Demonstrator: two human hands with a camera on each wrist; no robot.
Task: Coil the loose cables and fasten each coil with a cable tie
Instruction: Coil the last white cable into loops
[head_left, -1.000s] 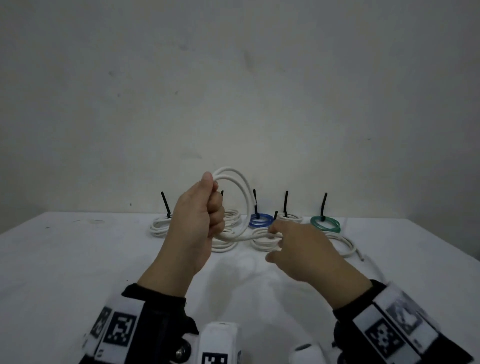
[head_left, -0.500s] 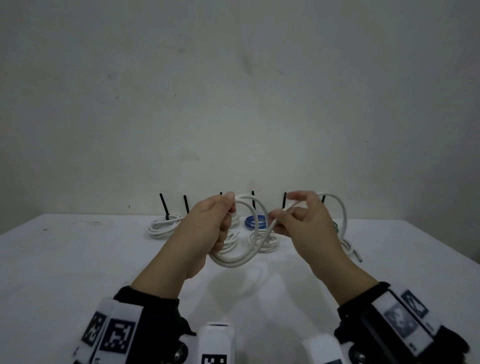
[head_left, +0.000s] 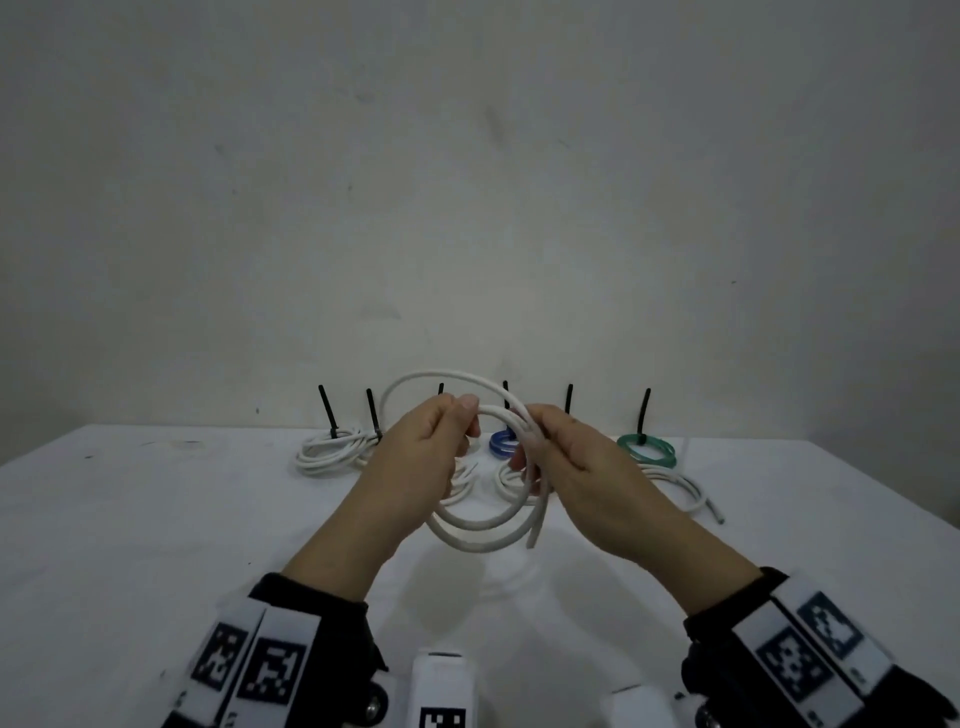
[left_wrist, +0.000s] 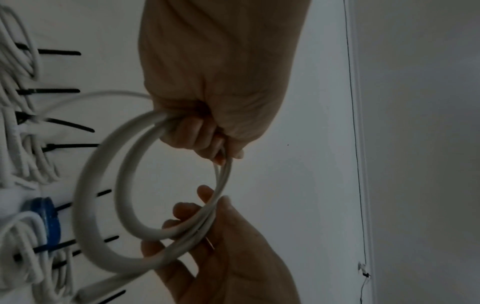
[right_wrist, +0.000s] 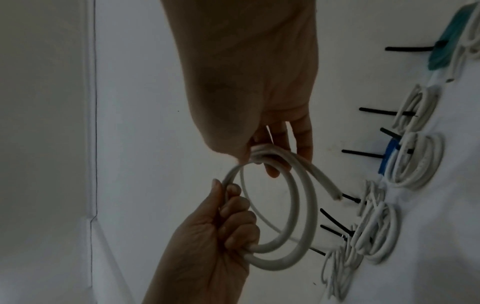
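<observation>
So, gripped tight in both fists: left hand (head_left: 415, 457) curled round the left side of the white cable (head_left: 478, 538), right hand (head_left: 576, 467) pinching the right side. Held above the white table (head_left: 130, 545), looped twice, cut end dangling. Beyond, tied white coils (head_left: 332, 449), blue coil (head_left: 501, 446), green coil (head_left: 647, 449), black ties (head_left: 327, 410) upright.

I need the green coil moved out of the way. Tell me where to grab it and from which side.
Pinch the green coil at its near rim, coming down from above. It lies flat on the table, and its black tie stands upright at the far rim, so the near arc is unobstructed.
</observation>
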